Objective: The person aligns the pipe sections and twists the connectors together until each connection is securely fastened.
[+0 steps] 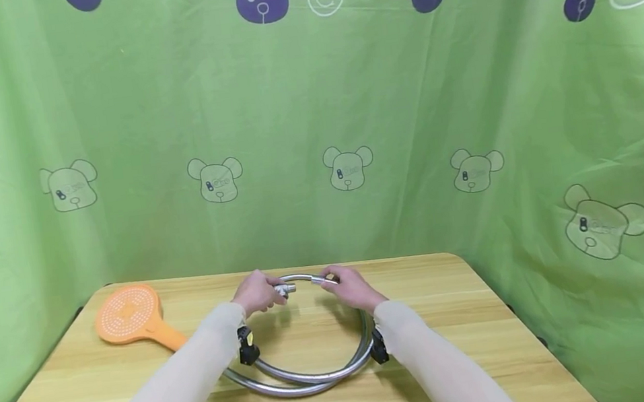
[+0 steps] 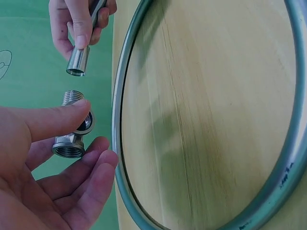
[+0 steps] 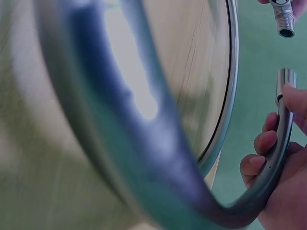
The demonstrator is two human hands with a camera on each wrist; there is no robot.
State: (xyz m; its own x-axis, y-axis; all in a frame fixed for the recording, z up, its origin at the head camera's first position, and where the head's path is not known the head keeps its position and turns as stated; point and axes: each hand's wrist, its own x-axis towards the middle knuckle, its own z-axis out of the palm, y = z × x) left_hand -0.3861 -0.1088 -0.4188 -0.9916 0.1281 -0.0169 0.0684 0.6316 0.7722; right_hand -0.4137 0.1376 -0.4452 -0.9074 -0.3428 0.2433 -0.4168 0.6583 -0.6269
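Observation:
My left hand (image 1: 257,292) pinches a small chrome tee fitting (image 2: 72,136) between thumb and fingers. Its threaded end points at the hose end, and a wider threaded opening faces the other way. In my right hand (image 1: 353,286) is the end of a silvery shower hose (image 1: 298,389); the thumb presses on its smooth metal end nut (image 2: 78,62). A short gap separates nut and fitting, which roughly face each other. The rest of the hose loops below both hands, over the table, and passes close in front of the right wrist camera.
An orange shower head (image 1: 129,314) lies at the table's left, its handle partly behind the left sleeve. The wooden table (image 1: 448,320) backs onto a green curtain (image 1: 274,112) printed with bears, which also hangs at both sides.

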